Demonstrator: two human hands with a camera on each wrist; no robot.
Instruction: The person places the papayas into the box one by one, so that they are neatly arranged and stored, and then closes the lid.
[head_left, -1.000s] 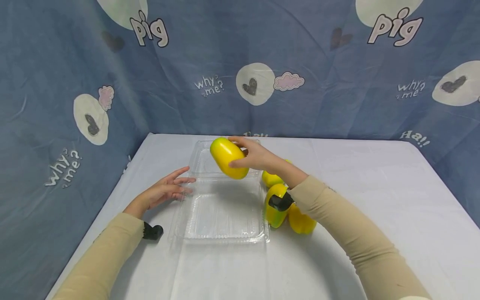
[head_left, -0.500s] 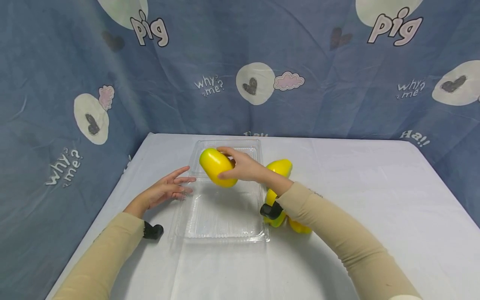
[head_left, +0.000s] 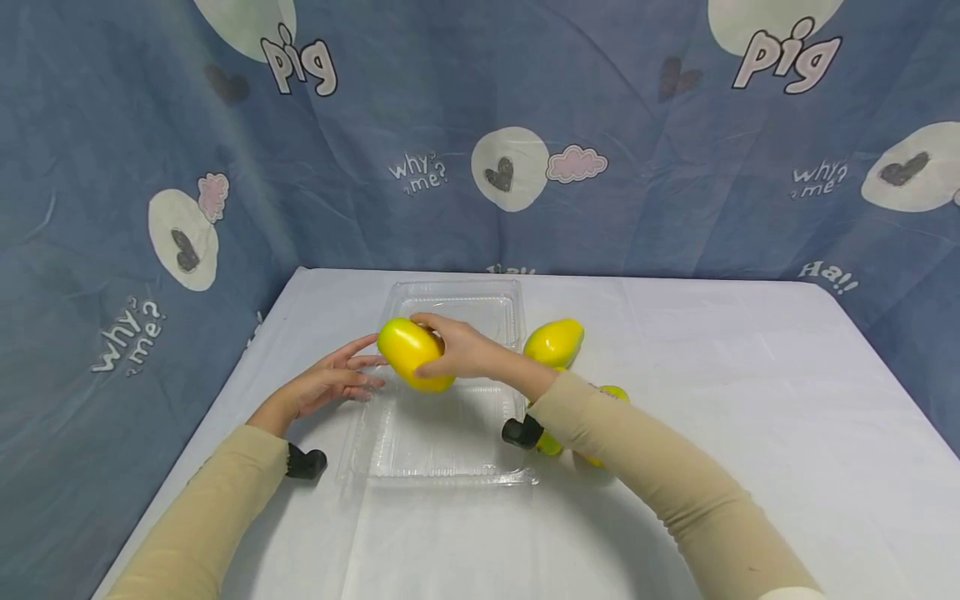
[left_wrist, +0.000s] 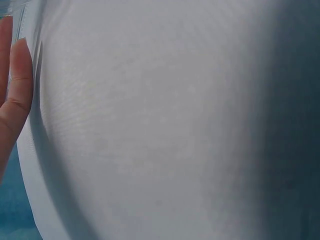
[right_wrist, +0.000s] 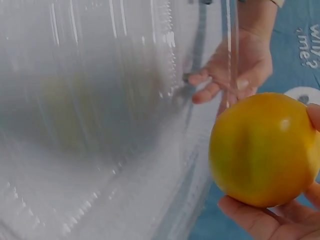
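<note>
Held yellow fruit (head_left: 408, 354), raised above the left part of a clear plastic container (head_left: 450, 478). The right hand (head_left: 461, 346) grips it from the right, thumb and fingers curled against opposite sides. Its skin is smooth and glossy, its form oblong with a greenish end; the right wrist view shows a broad, rounded face shading to orange. The likely failure is a slip: a slick, bulging surface held at one end could roll out of the grip, and a drop might jolt or dent the container, whose walls appear thin and flexible.

The container has ribbed, translucent near and far sections with fluted rims. At its left edge lies the left hand (head_left: 330, 379), fingers extended and spread, holding nothing; whether they touch the container or fruit cannot be told. A fruit lowered too far left could strike these fingertips or the rim.

To the right, loose yellow fruits (head_left: 553, 342), also shiny and rounded, lie partly hidden by the matte beige right sleeve (head_left: 645, 454). The black wrist fitting (head_left: 522, 432) could nudge them and start them rolling across the creased white cloth (head_left: 750, 375).
</note>
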